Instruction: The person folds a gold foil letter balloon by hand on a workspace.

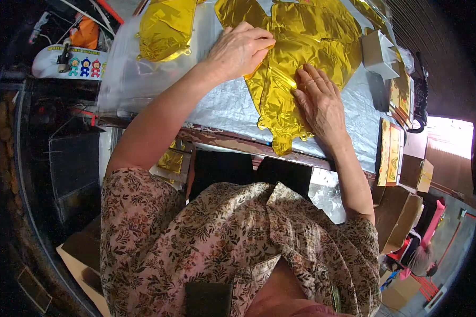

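Note:
A flat gold foil balloon [314, 50] lies across the table in front of me, creased, with its small tabs and tail near the front edge. My left hand [240, 50] is closed at the balloon's left side, its fingers bent together on the foil edge. A bit of orange shows under those fingers, too small to make out. My right hand [321, 105] rests flat on the foil's lower right, fingers stretched out and holding nothing. To the left, a second gold foil piece [166, 31], folded flat, sits on clear plastic sheets [129, 79].
A silvery sheet [211, 105] covers the table. At its right stand a white open box [380, 53] and a yellow printed packet [390, 153]. Cardboard boxes [399, 219] are stacked at lower right. A white printed bag [71, 63] lies at far left.

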Demonstrator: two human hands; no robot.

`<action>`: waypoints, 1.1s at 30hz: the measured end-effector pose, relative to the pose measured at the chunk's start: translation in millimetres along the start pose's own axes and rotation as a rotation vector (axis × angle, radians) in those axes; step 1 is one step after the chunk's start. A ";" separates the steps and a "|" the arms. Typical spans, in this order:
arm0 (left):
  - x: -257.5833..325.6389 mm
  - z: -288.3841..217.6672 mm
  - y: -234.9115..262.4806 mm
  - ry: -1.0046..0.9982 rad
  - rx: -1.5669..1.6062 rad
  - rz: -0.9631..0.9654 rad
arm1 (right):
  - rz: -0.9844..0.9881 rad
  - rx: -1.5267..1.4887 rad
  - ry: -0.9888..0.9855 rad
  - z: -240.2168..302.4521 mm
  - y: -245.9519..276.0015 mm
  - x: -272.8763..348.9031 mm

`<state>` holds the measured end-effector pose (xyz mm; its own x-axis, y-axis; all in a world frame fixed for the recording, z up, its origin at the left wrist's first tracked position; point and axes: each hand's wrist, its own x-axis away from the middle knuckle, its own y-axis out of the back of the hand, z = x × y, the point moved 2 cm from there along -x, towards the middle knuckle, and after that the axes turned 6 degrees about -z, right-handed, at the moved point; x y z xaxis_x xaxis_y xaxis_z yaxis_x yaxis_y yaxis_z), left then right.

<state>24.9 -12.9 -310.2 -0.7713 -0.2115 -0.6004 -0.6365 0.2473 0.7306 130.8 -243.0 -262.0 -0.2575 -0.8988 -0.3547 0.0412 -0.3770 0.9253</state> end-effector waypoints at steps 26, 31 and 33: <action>-1.1 35.1 41.3 0.192 -0.095 -0.178 | -0.043 0.034 0.049 -4.3 -7.9 2.7; -11.7 -1.2 48.2 0.575 -0.335 0.033 | -0.061 0.046 0.040 -9.5 -10.8 6.1; -3.4 10.6 40.2 0.194 -0.472 -0.124 | -0.074 0.041 0.049 -7.0 -10.7 5.2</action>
<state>1.8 7.8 -282.3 -0.6465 -0.3942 -0.6532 -0.6163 -0.2347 0.7517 135.8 -245.3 -274.8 -0.2110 -0.8790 -0.4275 -0.0157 -0.4342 0.9007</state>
